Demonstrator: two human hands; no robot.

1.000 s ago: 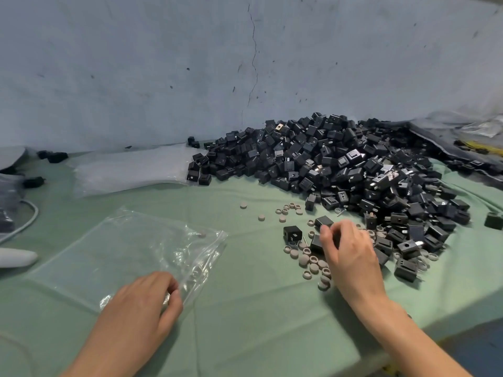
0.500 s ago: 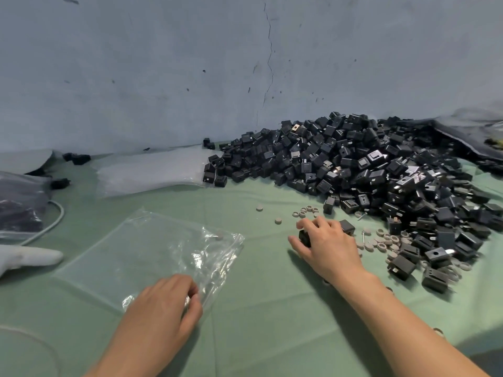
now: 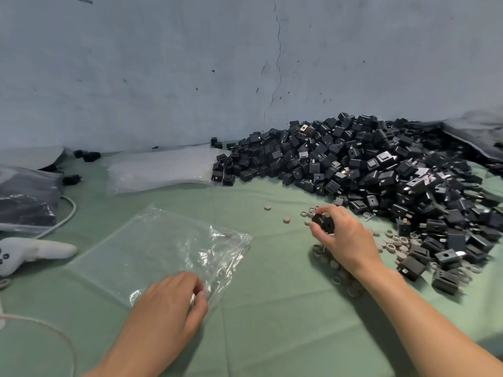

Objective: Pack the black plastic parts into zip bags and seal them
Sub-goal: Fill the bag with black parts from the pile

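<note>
Left grip (image 3: 168, 303): narrow, fingertips pinching the near edge of the clear zip bag (image 3: 152, 248). This likely pins the thin film flat and keeps its crumpled right end ready to open.
Right grip (image 3: 345, 240): fingers and thumb curled round one black plastic part (image 3: 324, 223), at the near edge of the pile. Judged to be a fresh pick, meant for the bag.
Zip bag: lies flat toward the near left of the worktop (image 3: 272, 322), well apart from the pile. It looks almost empty; one small pale disc may sit near its far right edge.
Held part: small, dark and blocky, matte, with a round hole in the face turned to the camera. It is partly hidden by the fingers.
Pile of black parts (image 3: 367, 164): heaped against the wall toward the far right corner, spilling toward the right edge, so supply sits on the picking side.
Grey rings (image 3: 392, 242): loose and scattered along the pile's near fringe, under and beside the right wrist.
Spare bags (image 3: 160, 170): a clear stack along the far edge, touching the pile's left end.
Left edge: a dark filled bag (image 3: 24, 197), a white cable (image 3: 68, 210) and a pale controller (image 3: 30, 253).
</note>
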